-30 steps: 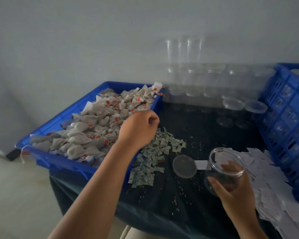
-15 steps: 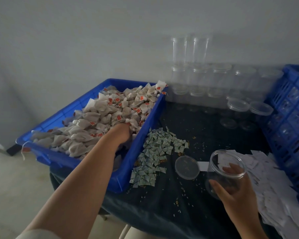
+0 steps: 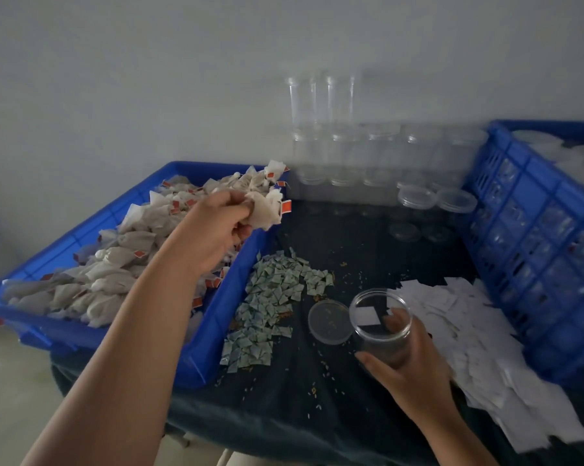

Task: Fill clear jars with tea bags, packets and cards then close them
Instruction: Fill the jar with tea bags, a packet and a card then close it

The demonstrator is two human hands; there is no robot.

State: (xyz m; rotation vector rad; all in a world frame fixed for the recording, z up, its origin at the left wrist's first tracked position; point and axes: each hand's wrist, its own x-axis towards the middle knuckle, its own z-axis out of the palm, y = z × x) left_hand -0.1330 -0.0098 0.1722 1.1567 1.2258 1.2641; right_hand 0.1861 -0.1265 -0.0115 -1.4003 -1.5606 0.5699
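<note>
tray [image 3: 213,334]: blue, shallow, at the far left, its right end resting on the dark table [image 3: 317,415] and its left end hanging past the edge.
tea bags [image 3: 115,264]: a heap of pale bags with small red tags, filling the tray.
left hand [image 3: 213,227]: raised over the tray's right side, fingers curled round a small bunch of tea bags – the bunch [image 3: 265,210] juts out to the right of the fist, one red tag dangling.
packets [image 3: 270,304]: a loose pile of small grey-green packets on the table, just beside the tray's right wall.
lid [image 3: 329,322]: round, clear, lying flat between the packets and the jar.
empty jars [image 3: 351,156]: clear, blurred, stacked in rows at the back against the wall.
jar [image 3: 378,338]: clear, open, tilted toward the camera, near the table's front – a white card shows through it; inside or beneath, cannot tell.
right hand [image 3: 408,375]: wrapped round the jar from below, thumb on the left, fingertips on its right wall.
cards [image 3: 469,331]: white, spread in a drift right of the jar.
crate [image 3: 536,247]: blue, slotted, along the right edge.
</note>
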